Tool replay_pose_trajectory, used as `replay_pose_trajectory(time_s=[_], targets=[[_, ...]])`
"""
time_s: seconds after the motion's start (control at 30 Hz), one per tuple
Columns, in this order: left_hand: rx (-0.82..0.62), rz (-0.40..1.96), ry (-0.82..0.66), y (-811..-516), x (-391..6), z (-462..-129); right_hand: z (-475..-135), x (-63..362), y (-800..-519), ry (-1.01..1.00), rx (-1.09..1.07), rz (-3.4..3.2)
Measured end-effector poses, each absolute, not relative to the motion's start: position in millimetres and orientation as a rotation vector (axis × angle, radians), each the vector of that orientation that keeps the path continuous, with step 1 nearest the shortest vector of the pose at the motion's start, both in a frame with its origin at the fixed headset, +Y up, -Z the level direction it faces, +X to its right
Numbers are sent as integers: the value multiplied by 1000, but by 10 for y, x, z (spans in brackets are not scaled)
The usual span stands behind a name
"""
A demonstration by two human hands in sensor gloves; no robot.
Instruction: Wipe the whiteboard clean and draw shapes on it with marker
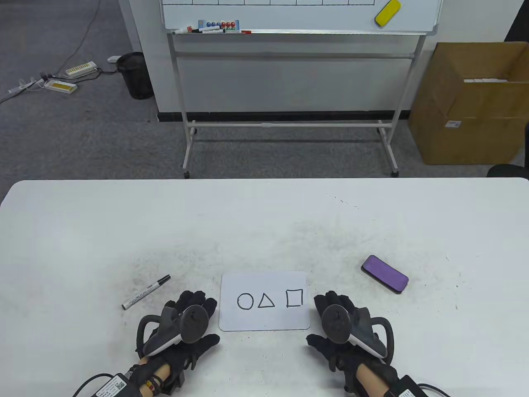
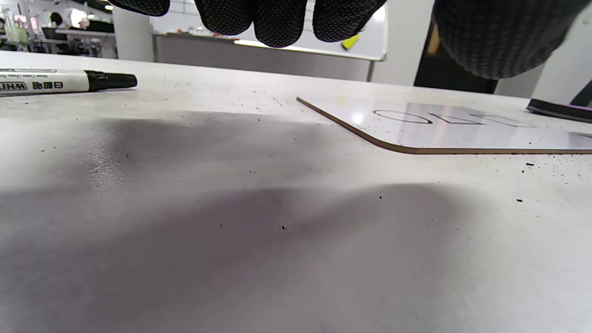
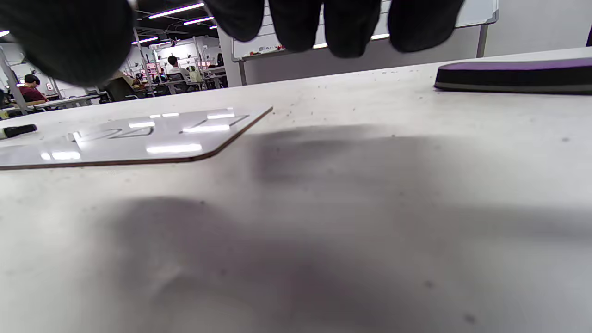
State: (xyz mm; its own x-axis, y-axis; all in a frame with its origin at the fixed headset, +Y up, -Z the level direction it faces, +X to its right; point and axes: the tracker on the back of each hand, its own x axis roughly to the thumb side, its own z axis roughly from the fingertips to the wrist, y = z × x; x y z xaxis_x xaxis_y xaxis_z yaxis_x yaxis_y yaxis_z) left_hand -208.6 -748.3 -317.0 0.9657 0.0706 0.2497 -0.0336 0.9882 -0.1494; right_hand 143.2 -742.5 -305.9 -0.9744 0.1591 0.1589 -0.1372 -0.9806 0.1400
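Observation:
A small whiteboard [image 1: 264, 320] lies flat near the table's front edge, with a circle, a triangle and a square drawn on it in black. It also shows in the wrist views as whiteboard [image 2: 462, 134] and whiteboard [image 3: 138, 143]. A capped marker [image 1: 146, 292] lies to its left, marker [image 2: 55, 82]. A purple eraser [image 1: 384, 274] lies to its right, eraser [image 3: 513, 76]. My left hand [image 1: 194, 318] hovers just left of the board, holding nothing. My right hand [image 1: 330, 318] hovers just right of it, fingers relaxed and empty.
The white table [image 1: 82, 231] is smudged with dark marker dust around the board. Beyond it stand a large whiteboard on a wheeled stand [image 1: 289, 124], a cardboard box [image 1: 471, 103] at right and a black bin [image 1: 136, 74] at left.

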Motion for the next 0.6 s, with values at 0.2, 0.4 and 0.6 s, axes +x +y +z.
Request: replay_pose_trajectory(time_s=[0.2,0.4,0.6], targets=[[-161,46,-264,-7484,-2084,-3170,-3056,1430,-7424,199,248,2977],[-155,56,-275,-7474,-2064,-3164,-3054,1429,-7429,200,241,2976],[-160,54,-276,-7477,-2065,-3168,-3089,1441,-7435,198,221,2967]])
